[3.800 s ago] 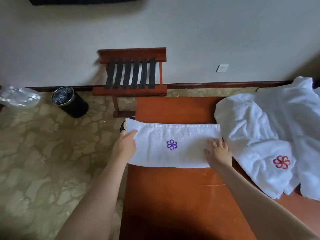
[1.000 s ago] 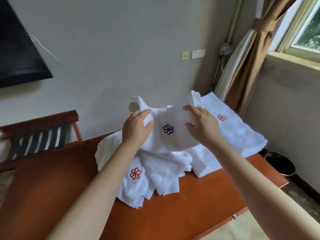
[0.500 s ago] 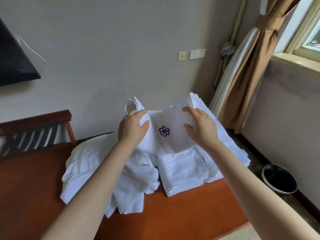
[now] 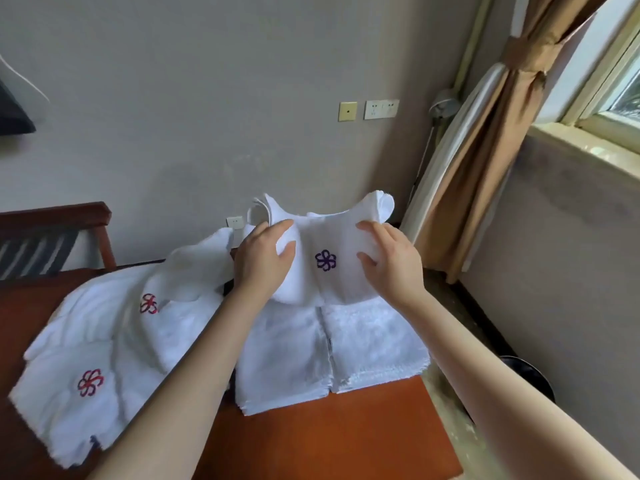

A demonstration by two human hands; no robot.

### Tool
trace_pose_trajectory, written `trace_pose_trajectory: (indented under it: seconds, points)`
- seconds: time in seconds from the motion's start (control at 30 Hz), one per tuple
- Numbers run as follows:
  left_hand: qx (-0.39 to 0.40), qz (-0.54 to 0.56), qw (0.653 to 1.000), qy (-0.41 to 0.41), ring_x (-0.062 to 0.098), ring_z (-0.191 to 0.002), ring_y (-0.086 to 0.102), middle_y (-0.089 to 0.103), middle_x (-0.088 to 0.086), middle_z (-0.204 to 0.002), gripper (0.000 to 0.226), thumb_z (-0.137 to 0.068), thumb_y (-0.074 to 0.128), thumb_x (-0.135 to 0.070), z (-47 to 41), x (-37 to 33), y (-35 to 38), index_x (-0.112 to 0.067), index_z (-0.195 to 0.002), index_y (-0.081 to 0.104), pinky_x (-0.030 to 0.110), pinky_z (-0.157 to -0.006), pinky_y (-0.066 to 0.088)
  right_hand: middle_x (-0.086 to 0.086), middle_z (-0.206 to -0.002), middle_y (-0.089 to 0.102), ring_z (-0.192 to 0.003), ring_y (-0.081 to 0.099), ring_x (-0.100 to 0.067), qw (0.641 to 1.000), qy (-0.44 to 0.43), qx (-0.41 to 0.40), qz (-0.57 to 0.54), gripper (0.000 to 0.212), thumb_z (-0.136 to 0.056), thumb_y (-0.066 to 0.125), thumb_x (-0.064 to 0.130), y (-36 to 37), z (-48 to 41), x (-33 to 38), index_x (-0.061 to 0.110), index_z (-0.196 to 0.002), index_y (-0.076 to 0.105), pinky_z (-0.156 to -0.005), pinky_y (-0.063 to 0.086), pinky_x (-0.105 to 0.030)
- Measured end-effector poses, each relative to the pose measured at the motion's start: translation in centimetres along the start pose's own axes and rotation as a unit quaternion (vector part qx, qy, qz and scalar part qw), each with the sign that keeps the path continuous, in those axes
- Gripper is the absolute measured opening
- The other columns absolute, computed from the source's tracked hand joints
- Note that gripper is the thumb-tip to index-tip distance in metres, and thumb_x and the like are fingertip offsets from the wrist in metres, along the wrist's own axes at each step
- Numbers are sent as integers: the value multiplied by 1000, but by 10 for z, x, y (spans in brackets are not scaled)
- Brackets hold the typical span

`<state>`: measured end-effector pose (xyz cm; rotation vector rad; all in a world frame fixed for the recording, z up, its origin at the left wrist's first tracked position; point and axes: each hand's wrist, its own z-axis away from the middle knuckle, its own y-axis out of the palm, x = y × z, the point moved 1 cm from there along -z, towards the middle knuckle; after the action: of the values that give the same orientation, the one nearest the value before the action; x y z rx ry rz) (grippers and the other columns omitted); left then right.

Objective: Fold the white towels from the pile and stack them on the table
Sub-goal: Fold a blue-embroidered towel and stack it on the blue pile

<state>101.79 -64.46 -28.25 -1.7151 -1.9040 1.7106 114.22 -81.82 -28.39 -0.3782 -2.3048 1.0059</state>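
A folded white towel with a purple flower mark [image 4: 325, 251] hangs in the air between both hands. My left hand [image 4: 265, 258] grips its left end and my right hand [image 4: 389, 263] grips its right end. Right below it, two stacks of folded white towels [image 4: 332, 351] lie side by side at the right end of the reddish wooden table [image 4: 329, 441]. A loose pile of white towels with red flower marks [image 4: 104, 344] spreads over the table's left part.
A wooden luggage rack [image 4: 52, 233] stands behind the table at the left. A black waste bin [image 4: 526, 379] sits on the floor to the right, under my right forearm. A tied curtain [image 4: 485, 140] and a window sill fill the right corner.
Earlier the purple-marked towel lay flat on the table under both hands. Now both hands hold it up folded, and it has come over the folded stacks as the view swung right.
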Motion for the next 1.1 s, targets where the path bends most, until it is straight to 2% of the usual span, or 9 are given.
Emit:
trace_pose_trajectory:
  seconds: [0.23,0.4,0.5,0.67,0.77,0.9,0.97,1.03,1.1]
  points:
    - [-19,-88,995,-31,31,-93,57,62,6,-107,36,-89,61,-19,4,-58,14,-21,-125,62,32,-74,41,-2,-101,63,-91,58,-24,992,-15,18,-126,47,-73,68,3,-20,-12,-50,13,-119,60,-65,49,-35]
    - [22,-174,984,-6,30,-98,57,57,3,-117,35,-92,57,-21,-12,-77,21,-26,-127,59,34,-76,45,11,-114,61,-99,55,-8,965,96,41,-240,45,-78,67,9,-11,-8,-70,20,-121,57,-76,40,-22]
    - [46,-250,966,39,31,-93,54,55,5,-110,31,-91,53,-14,-28,-91,26,-24,-119,61,36,-72,43,10,-119,59,-104,52,-7,946,148,67,-279,42,-83,65,9,-5,5,-72,18,-123,54,-85,41,-22]
    - [59,-346,920,172,28,-91,47,52,6,-97,43,-82,47,2,-47,-121,41,-20,-115,62,32,-68,21,10,-86,55,-73,52,-7,893,277,133,-329,39,-84,60,11,0,56,-71,29,-116,47,-57,39,-20]
    - [58,-367,897,239,26,-87,45,50,2,-89,48,-74,50,6,-49,-139,53,-21,-111,64,31,-69,20,2,-74,50,-53,45,-1,858,326,181,-352,37,-84,54,4,11,98,-68,29,-109,41,-46,37,-14]
    - [25,-405,850,336,19,-66,52,50,-7,-64,40,-50,61,5,-28,-149,69,-25,-75,70,26,-59,37,-9,-85,62,-60,60,-12,806,420,268,-320,39,-86,43,-2,26,140,-68,27,-112,36,-45,41,-11]
    - [30,-397,845,356,19,-64,52,49,-6,-62,43,-48,57,8,-18,-145,78,-24,-72,69,25,-59,41,-17,-93,61,-59,61,-20,762,454,336,-318,41,-89,46,0,29,149,-72,21,-121,34,-53,51,-21]
    - [36,-402,841,361,18,-64,53,51,-7,-65,41,-46,58,7,-14,-141,83,-25,-70,68,24,-60,43,-14,-88,63,-55,62,-22,769,409,417,-261,42,-90,47,6,28,144,-81,22,-126,30,-54,54,-29]
    - [30,-397,845,356,17,-66,55,56,-8,-70,43,-42,65,4,-15,-137,85,-26,-72,70,22,-63,44,-5,-75,68,-49,64,-17,801,338,461,-177,42,-87,42,11,24,131,-90,27,-125,34,-54,54,-27]
